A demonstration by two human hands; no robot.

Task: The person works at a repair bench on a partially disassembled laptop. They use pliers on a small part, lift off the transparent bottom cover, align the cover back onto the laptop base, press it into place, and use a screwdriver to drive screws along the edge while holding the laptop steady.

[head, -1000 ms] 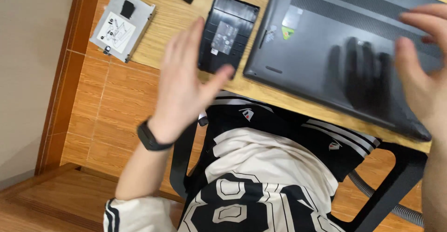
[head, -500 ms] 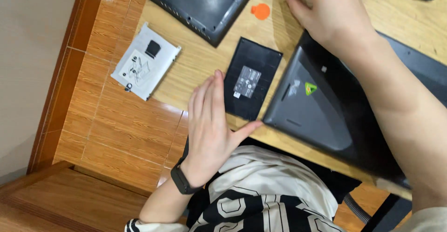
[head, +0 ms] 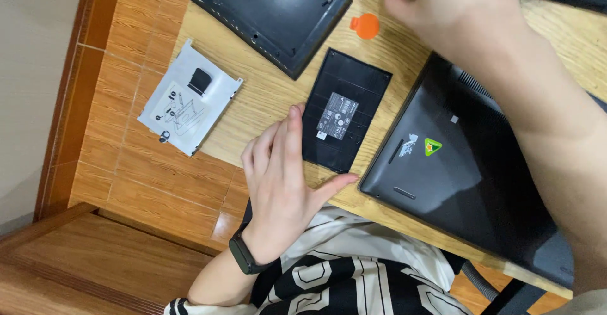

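Flat black laptop battery pack lying on the wooden desk, right beside the upturned laptop. Left hand open flat at its edge, holding nothing. Right hand fingers curled near the orange pry pick, grip unclear. Looks rigid, smooth, fairly dense; best pinched by the long edges.

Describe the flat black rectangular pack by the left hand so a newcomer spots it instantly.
On the light wooden desk, find the upturned dark grey laptop. The flat black rectangular pack lies just left of it, beside the left hand. It alone carries a grey label on top.
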